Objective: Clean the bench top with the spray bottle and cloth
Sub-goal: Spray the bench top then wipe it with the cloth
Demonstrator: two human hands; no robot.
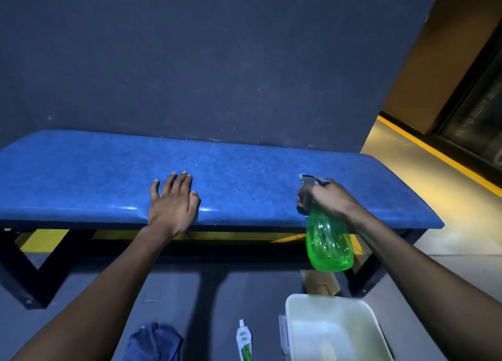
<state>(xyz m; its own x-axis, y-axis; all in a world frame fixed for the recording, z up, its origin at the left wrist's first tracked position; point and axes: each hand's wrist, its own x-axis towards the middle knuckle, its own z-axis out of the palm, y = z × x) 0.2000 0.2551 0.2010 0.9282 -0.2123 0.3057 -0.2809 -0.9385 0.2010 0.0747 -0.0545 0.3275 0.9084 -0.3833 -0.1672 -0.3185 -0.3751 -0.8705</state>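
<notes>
**Spray bottle raised over blue bench as cleaning got under way**

We saw a long bench top (81, 176), padded in blue and set against a dark wall (217, 48), fill the width of the view. On the floor at lower left lay a crumpled blue cloth (153, 343), apart from both hands. The left hand (173, 204) rested flat on the front edge of the bench near its middle, fingers straight and spread, holding nothing. Below it, on the grey floor, we noted a small white and green pouch (244, 343) with a cap, lying just beside a pale plastic tub (298, 306). Further right, the right hand (326, 197) gripped the neck of a green translucent spray bottle (328, 244), its fingers curled round the grey trigger head, the nozzle pointing left across the bench. The bottle hung in the air at the bench's front edge, above the tub. A yellow line (434, 157) ran along the floor at far right
</notes>
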